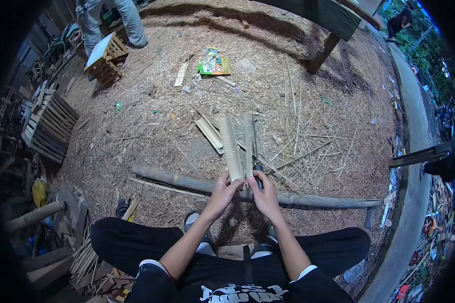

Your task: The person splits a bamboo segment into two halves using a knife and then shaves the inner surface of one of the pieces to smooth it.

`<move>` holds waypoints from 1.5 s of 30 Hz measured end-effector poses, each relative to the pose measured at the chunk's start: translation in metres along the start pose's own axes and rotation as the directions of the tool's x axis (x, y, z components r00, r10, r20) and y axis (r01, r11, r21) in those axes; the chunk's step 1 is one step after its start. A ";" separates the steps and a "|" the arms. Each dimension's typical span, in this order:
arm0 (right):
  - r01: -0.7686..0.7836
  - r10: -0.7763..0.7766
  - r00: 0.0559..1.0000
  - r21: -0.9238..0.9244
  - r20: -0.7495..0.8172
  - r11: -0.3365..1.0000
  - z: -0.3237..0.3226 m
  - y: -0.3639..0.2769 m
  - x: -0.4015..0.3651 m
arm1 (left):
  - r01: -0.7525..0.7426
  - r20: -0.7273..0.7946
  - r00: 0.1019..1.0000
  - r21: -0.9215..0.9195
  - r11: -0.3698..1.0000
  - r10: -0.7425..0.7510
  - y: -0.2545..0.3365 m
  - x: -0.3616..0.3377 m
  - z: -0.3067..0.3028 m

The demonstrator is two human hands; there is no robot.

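My left hand (222, 196) is closed around the lower end of a wide split bamboo piece (229, 149). Close beside it, my right hand (265, 196) grips a narrower bamboo strip (248, 141) along with a dark-handled knife (258, 168). The knife's thin blade points away from me, next to the strip. Both pieces stand apart at their far ends and come close together near my fingers. Just beyond my hands, a bamboo pole (323, 200) lies across the ground. Another split bamboo piece (210, 134) rests on the ground to the left.
Thin bamboo sticks (308, 154) are scattered ahead to the right. A slatted crate (49, 125) and a small wooden stool (106, 58) stand at left, near a person's legs (131, 22). A wooden table (308, 15) is at the back; a concrete edge (412, 151) runs along the right.
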State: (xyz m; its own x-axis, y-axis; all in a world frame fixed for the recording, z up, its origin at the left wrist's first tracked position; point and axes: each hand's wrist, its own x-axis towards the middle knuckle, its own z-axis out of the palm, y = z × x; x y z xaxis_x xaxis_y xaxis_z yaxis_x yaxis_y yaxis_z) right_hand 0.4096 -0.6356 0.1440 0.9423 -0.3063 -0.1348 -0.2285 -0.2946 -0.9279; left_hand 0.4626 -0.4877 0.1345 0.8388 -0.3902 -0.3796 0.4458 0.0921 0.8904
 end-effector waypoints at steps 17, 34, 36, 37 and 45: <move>-0.199 0.170 0.977 -0.269 -0.124 0.942 -0.012 -0.003 0.015 | -0.067 -0.280 0.958 -0.001 0.998 0.064 0.013 0.007 -0.042; -0.026 0.013 0.996 -0.134 -0.091 0.991 0.005 0.013 0.012 | -0.116 -0.146 0.983 -0.013 0.993 0.113 0.012 0.012 -0.027; 0.027 -0.028 0.994 -0.015 -0.101 1.000 0.004 0.005 0.011 | -0.114 -0.073 0.991 -0.013 0.993 0.112 0.009 0.010 -0.025; 0.024 -0.026 0.994 -0.016 -0.104 1.000 0.003 0.001 0.011 | -0.111 -0.070 0.991 -0.013 0.994 0.110 0.006 0.009 -0.024; 0.007 -0.007 1.000 0.007 0.022 1.000 -0.001 -0.014 0.002 | -0.092 -0.043 0.995 -0.074 0.993 0.089 -0.001 0.008 -0.012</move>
State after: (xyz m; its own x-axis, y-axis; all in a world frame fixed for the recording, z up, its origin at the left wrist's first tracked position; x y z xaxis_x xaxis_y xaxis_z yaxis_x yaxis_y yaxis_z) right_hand 0.4144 -0.6330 0.1568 0.9491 -0.2843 -0.1357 -0.2200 -0.2901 -0.9313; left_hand 0.4727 -0.4797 0.1278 0.8879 -0.3405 -0.3095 0.3886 0.1947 0.9006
